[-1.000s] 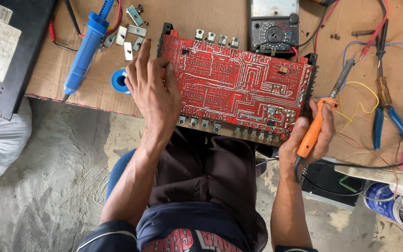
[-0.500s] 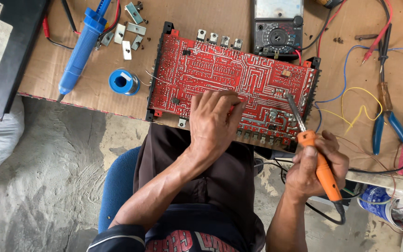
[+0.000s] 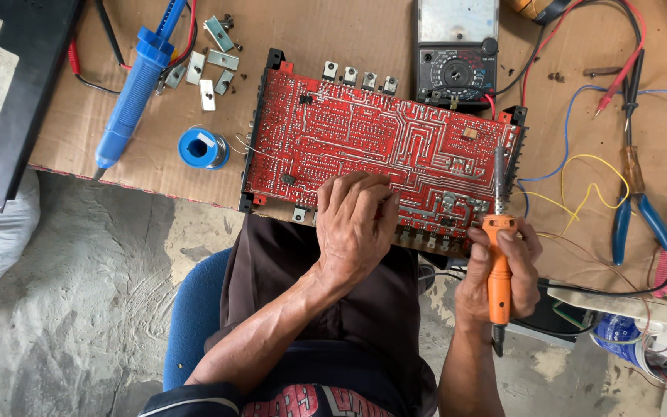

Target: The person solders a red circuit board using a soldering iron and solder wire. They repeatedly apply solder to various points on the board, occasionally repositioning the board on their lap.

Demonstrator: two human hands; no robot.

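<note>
1. Red circuit board [image 3: 380,147] lies solder side up on cardboard-covered tabletop [image 3: 333,38], near edge overhanging the person's lap.
2. Left hand [image 3: 357,224] rests palm-down on board's near edge, fingers curled together; cannot tell if anything is pinched under them.
3. Right hand [image 3: 499,266] is clamped round orange handle of soldering iron [image 3: 497,232]; tip points away, over board's right end.
4. Blue solder spool [image 3: 202,147] sits just left of board; blue desoldering pump [image 3: 137,85] further left.
5. Analog multimeter [image 3: 457,50] at board's far edge; blue-handled pliers [image 3: 634,193] well to the right.
</note>
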